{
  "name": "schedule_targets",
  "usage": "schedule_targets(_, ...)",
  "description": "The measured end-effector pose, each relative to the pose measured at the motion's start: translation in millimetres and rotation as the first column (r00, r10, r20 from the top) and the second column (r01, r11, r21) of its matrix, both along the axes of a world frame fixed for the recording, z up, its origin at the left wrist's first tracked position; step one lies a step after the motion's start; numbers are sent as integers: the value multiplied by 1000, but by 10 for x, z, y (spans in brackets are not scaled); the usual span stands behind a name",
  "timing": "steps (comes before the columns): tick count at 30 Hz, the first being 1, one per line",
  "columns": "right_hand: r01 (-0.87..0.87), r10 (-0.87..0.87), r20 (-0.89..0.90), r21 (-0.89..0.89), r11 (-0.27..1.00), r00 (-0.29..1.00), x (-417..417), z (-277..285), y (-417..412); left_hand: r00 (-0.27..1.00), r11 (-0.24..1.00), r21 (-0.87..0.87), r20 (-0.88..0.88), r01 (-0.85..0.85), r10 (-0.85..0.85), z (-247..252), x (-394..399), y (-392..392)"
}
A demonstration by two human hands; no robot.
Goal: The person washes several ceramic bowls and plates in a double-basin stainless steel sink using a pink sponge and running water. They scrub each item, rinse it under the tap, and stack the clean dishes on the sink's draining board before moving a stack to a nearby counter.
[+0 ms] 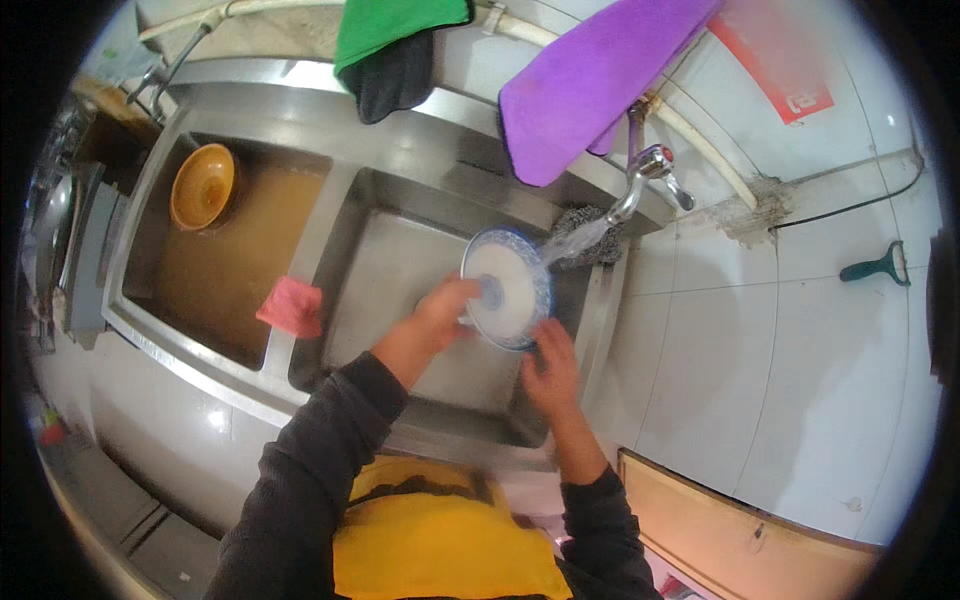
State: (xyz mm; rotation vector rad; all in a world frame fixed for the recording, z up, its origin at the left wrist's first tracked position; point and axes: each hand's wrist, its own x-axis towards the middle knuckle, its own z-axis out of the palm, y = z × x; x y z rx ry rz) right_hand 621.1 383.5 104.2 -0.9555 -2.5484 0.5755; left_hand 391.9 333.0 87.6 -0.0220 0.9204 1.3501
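Both hands hold a white bowl with a blue patterned rim, tilted under the tap over the right basin of a steel double sink. My left hand grips its left side, the thumb over the inner edge. At the lower right rim, my right hand has its fingers on the edge. Running water from the chrome tap meets the bowl's upper right side. The underside of the bowl and some of my fingertips are hidden.
Brownish water fills the left basin, with an orange-brown bowl in it. A pink cloth lies on the divider. Green and purple cloths hang above. A steel-wool scourer sits behind the tap's stream. A peeler hangs on the wall.
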Motion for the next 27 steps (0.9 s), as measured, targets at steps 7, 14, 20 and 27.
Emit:
schedule_targets(7, 71, -189, -705, -193, 979, 684, -852, 1677, 733, 898, 998, -49, -441, -31, 6, -23, -34, 41)
schedule_targets(14, -101, -123, -777, -233, 967, 618, -925, 1770, 711, 714, 999, 48, -698, -11, 42, 117, -54, -31)
schedule_targets(20, 209, -191, 112, -172, 963, 975, -417, 27, 707, -63, 991, -88, -994, -102, -95, 524, 67, -115)
schedule_targets(27, -188, 209, 540, -94, 978, 815, -346, -1303, 166, -411, 998, -40, -910, -52, -58, 783, -136, -697)
